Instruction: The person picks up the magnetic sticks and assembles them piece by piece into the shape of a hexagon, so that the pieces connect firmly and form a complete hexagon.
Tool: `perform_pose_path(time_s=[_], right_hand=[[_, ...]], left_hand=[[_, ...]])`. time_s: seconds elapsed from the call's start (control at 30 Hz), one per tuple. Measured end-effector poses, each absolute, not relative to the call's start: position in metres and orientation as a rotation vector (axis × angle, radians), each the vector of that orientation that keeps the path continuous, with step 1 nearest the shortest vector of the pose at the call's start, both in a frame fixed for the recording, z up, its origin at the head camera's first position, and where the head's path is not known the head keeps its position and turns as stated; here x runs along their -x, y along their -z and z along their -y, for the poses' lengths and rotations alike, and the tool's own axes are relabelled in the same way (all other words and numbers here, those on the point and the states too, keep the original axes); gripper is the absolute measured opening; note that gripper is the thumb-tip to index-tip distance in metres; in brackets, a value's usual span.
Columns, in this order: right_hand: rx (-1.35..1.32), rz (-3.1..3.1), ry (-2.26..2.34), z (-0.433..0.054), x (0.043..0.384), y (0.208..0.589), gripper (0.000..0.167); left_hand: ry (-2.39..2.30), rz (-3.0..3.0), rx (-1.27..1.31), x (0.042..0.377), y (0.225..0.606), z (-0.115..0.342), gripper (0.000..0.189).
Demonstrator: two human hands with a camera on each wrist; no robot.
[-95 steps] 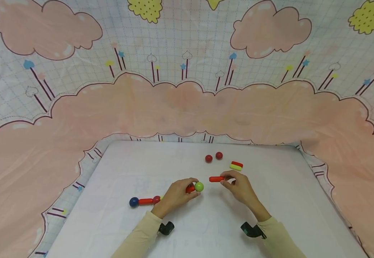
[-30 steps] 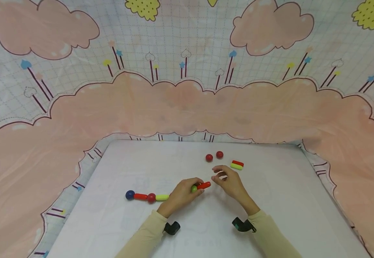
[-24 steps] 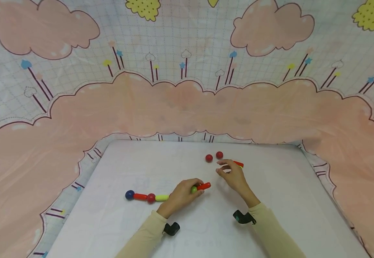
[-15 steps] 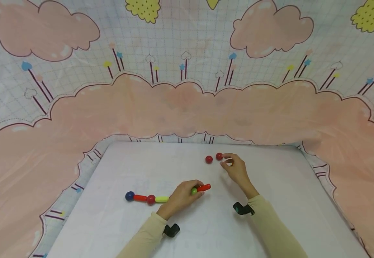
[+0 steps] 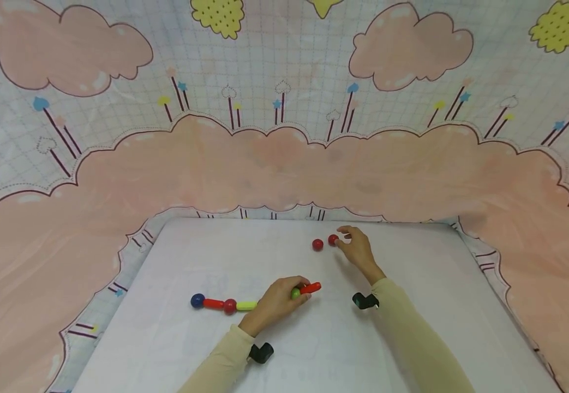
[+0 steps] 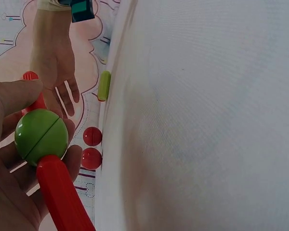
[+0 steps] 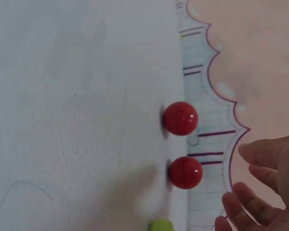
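Note:
My left hand [image 5: 278, 300] grips a green ball [image 6: 41, 137] between thumb and fingers. Red rods stick out from two sides of that ball; one red rod [image 5: 311, 287] points right in the head view. Left of this hand lies a row: blue ball [image 5: 198, 301], red rod [image 5: 214, 304], red ball [image 5: 230, 306] and yellow-green rod [image 5: 247, 305], whose right end the hand covers. At the far side, my right hand [image 5: 358, 248] reaches with parted fingers beside a loose red ball [image 5: 333, 239]. Another red ball [image 5: 317, 244] sits to its left.
A loose yellow-green rod [image 6: 104, 85] shows in the left wrist view, with a bit of red beside it; the right hand covers this pair in the head view. The white table [image 5: 166, 262] ends just behind the red balls, against a patterned cloth [image 5: 313, 169].
Earlier my right hand held a red rod, now joined to the green ball in my left hand. The emptied right hand has moved away to the far red ball, passing over the loose rods.

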State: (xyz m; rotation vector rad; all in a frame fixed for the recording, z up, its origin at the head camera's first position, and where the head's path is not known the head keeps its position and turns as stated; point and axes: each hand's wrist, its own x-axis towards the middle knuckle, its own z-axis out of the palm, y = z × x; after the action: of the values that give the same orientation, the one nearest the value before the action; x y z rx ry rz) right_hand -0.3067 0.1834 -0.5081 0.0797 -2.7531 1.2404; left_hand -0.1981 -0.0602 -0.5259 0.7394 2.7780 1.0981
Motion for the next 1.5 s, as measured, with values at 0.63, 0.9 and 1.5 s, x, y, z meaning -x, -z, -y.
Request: perform_pose_path(time_s=[0.63,0.9,1.5], right_hand=[[0.041,2.955,-1.246,-0.181,0.332,0.523,0.049],[0.046,2.94,-1.236,-0.179,0.333,0.526,0.04],[0.024,2.86,-1.276,-0.19,0.322,0.518,0.036]], left_hand=[[-1.086,-2.784,-0.771,0.197,0.527,0.061,0.028],[-1.074,-2.795,-0.786,0.196,0.528,0.062,0.027],[-1.065,-2.809,-0.783,0.195,0.527,0.061,0.026]])
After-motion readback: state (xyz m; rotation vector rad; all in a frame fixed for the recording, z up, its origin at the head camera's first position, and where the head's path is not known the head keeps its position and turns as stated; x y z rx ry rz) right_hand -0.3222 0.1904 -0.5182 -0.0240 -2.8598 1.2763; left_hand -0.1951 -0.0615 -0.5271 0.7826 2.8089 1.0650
